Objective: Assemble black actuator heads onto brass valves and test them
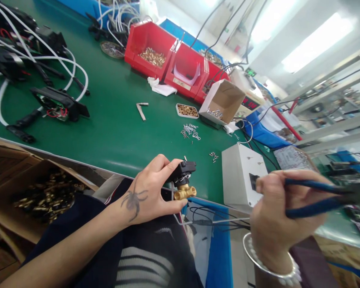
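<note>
My left hand (150, 188) is closed around a brass valve (185, 193) with a black housing (184, 170) on top, at the table's front edge. A thin metal clip (181, 179) shows where housing and brass meet. A pale cable runs down from the valve. Blue-handled pliers (315, 210) are gripped in my right hand (279, 212), their dark jaws pointing right and blurred. The thumb of that hand is by the black switch (253, 181) on a white box (238, 172); whether it touches the switch I cannot tell.
Small metal clips (190, 131) and screws (213, 156) lie on the green table (114, 116). Behind them are a tin of brass parts (187, 111), a cardboard box (222, 102) and red bins (148, 50). Cabled black units (60, 104) lie left; a carton of brass parts (48, 196) stands below.
</note>
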Available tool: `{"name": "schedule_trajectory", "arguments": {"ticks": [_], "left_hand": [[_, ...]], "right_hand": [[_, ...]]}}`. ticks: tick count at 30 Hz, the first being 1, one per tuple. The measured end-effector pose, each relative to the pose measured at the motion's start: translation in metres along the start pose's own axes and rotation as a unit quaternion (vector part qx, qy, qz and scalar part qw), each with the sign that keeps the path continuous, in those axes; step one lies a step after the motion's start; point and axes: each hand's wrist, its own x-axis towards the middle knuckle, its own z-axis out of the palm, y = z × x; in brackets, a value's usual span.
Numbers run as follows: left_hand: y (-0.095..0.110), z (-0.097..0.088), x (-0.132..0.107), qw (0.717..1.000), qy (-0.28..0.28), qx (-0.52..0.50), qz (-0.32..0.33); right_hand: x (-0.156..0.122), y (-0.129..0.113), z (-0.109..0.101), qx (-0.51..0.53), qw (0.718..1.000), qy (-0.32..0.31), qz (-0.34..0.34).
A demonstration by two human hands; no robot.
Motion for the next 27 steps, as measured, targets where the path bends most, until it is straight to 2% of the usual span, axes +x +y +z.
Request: {"name": "schedule_trajectory", "arguments": {"ticks": [1, 3, 4, 5, 6, 7, 8, 9, 10, 11, 13, 14, 15, 16, 18, 19, 20, 21, 23, 24, 25, 26, 27], "left_hand": [[0.0005, 0.0002, 0.0, 1.0, -0.002, 0.002, 0.002], [0.0013, 0.001, -0.0001, 1.0, -0.006, 0.007, 0.008], [0.0014, 0.0015, -0.0003, 1.0, -0.006, 0.008, 0.01], [0.0012, 0.002, -0.0005, 1.0, -0.005, 0.008, 0.011], [0.0009, 0.0025, -0.0007, 1.0, -0.004, 0.007, 0.009], [0.0005, 0.0028, -0.0009, 1.0, -0.002, 0.004, 0.008], [0.0001, 0.0029, -0.001, 1.0, -0.002, 0.001, 0.006], [-0.0002, 0.0029, -0.0011, 1.0, -0.001, -0.002, 0.005], [-0.0003, 0.0027, -0.0012, 1.0, -0.002, -0.003, 0.004], [-0.0002, 0.0025, -0.0012, 1.0, -0.004, -0.001, 0.004], [0.0004, 0.0021, -0.0011, 1.0, -0.006, 0.003, 0.007], [0.0007, 0.0021, -0.001, 1.0, -0.007, 0.005, 0.008], [0.0009, 0.0021, -0.001, 1.0, -0.008, 0.005, 0.009], [0.001, 0.0022, -0.0009, 1.0, -0.008, 0.003, 0.009], [0.0008, 0.0024, -0.0007, 1.0, -0.01, -0.001, 0.006], [0.0006, 0.0025, -0.0006, 1.0, -0.012, -0.001, 0.006], [0.0004, 0.0024, -0.0006, 1.0, -0.015, 0.0, 0.006], [0.0004, 0.0022, -0.0005, 1.0, -0.017, 0.001, 0.005], [0.0007, 0.0018, -0.0002, 1.0, -0.017, 0.0, 0.003], [0.001, 0.0017, 0.0, 1.0, -0.015, -0.002, 0.001], [0.0013, 0.0016, 0.0003, 1.0, -0.014, -0.003, 0.0], [0.0016, 0.0016, 0.0006, 1.0, -0.013, -0.004, 0.001], [0.0019, 0.0016, 0.0009, 1.0, -0.012, -0.003, 0.003]], "right_hand": [[0.0007, -0.0009, 0.0007, -0.011, 0.996, -0.079, -0.037], [0.0036, -0.0033, 0.0005, -0.056, 0.953, -0.271, -0.123], [0.0056, -0.0048, -0.0007, -0.072, 0.934, -0.319, -0.143], [0.0074, -0.0063, -0.0024, -0.083, 0.942, -0.295, -0.14], [0.0086, -0.0078, -0.004, -0.085, 0.967, -0.21, -0.121], [0.009, -0.009, -0.0052, -0.077, 0.988, -0.099, -0.093], [0.0085, -0.0097, -0.0056, -0.068, 0.995, -0.011, -0.069], [0.0073, -0.0098, -0.0051, -0.06, 0.996, 0.031, -0.06], [0.0058, -0.0093, -0.0041, -0.054, 0.996, 0.021, -0.069], [0.0044, -0.0083, -0.0031, -0.052, 0.993, -0.042, -0.093], [0.0034, -0.0057, -0.0025, -0.063, 0.962, -0.222, -0.145], [0.0039, -0.0045, -0.0033, -0.069, 0.949, -0.269, -0.153], [0.0047, -0.0038, -0.0046, -0.076, 0.953, -0.26, -0.138], [0.0055, -0.0034, -0.0059, -0.08, 0.969, -0.203, -0.112], [0.0057, -0.0039, -0.0067, -0.078, 0.994, -0.034, -0.074], [0.005, -0.0045, -0.0057, -0.074, 0.994, 0.017, -0.075], [0.0041, -0.0051, -0.0042, -0.07, 0.993, 0.025, -0.092], [0.0032, -0.0056, -0.0027, -0.07, 0.99, -0.017, -0.12], [0.0023, -0.0065, -0.0018, -0.081, 0.967, -0.174, -0.166], [0.0024, -0.0068, -0.0028, -0.09, 0.957, -0.221, -0.166], [0.0026, -0.0071, -0.0046, -0.1, 0.957, -0.225, -0.15], [0.0026, -0.0074, -0.0066, -0.104, 0.97, -0.183, -0.121], [0.0023, -0.0077, -0.0081, -0.097, 0.987, -0.099, -0.083]]}}
